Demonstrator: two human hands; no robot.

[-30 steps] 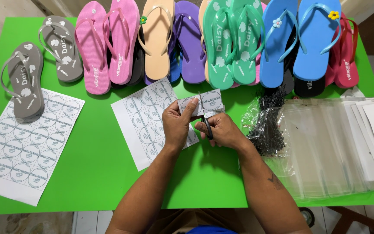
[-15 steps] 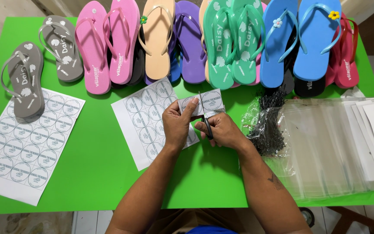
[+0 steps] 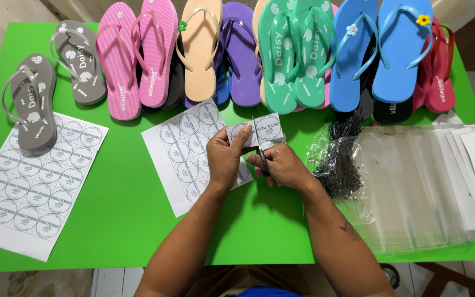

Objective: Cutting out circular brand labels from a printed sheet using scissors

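Observation:
My left hand (image 3: 223,159) pinches a small strip of round labels (image 3: 255,133) above the green table (image 3: 122,220). My right hand (image 3: 282,166) grips a pair of scissors (image 3: 260,149); their blades stand up through the strip, between two labels. Under both hands lies a white sheet of round labels (image 3: 185,151), tilted. A second, larger label sheet (image 3: 25,184) lies at the left, with a grey flip-flop (image 3: 31,102) resting on its top edge.
A row of flip-flops spans the far edge: grey (image 3: 80,60), pink (image 3: 119,58), beige (image 3: 199,47), purple (image 3: 243,52), green (image 3: 284,55), blue (image 3: 386,49), red (image 3: 441,71). A bundle of black ties (image 3: 339,157) and a stack of clear bags (image 3: 430,181) lie at the right.

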